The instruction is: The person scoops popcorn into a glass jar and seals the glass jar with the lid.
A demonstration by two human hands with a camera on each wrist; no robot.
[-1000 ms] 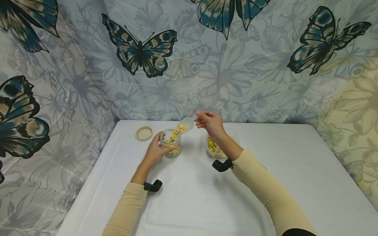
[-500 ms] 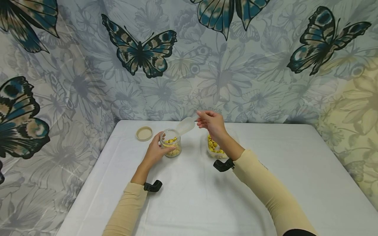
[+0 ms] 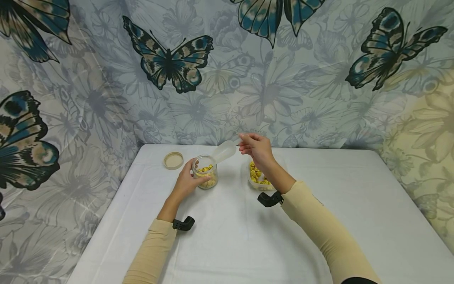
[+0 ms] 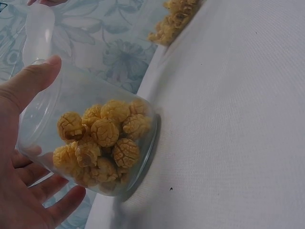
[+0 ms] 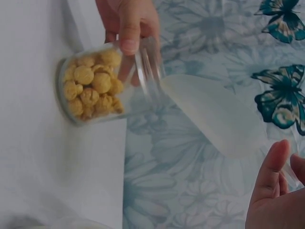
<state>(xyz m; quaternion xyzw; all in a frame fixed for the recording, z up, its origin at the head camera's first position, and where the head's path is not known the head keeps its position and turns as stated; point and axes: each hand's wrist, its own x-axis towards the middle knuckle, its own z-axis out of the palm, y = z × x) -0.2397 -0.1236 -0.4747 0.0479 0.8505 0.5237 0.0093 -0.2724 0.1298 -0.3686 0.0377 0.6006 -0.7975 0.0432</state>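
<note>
In the head view my left hand (image 3: pixel 186 183) grips a glass jar (image 5: pixel 138 102) standing on the table. Yellow-brown round popcorn (image 5: pixel 90 90) fills its lower part. My right hand (image 3: pixel 258 152) pinches the handle of a translucent white scoop (image 3: pixel 225 152). The scoop tilts down to the left, its tip at the jar's mouth, with no popcorn visible on it. In the left wrist view my thumb (image 4: pixel 40 78) lies by the rim and the other fingers reach round the far side. The right wrist view shows the thumb and fingers at the handle, partly cut off.
A clear plastic tub (image 3: pixel 260 187) of popcorn stands below my right forearm, which partly hides it. A round gold-rimmed lid (image 3: pixel 173 161) lies left of the jar. White cloth covers the table (image 3: pixel 227 236), and a butterfly-print backdrop (image 3: pixel 269 90) rises behind.
A second ago popcorn lay on the scoop and at the jar's mouth; it has dropped into the jar. My right hand and the scoop have shifted slightly right. The left hand stays still.
</note>
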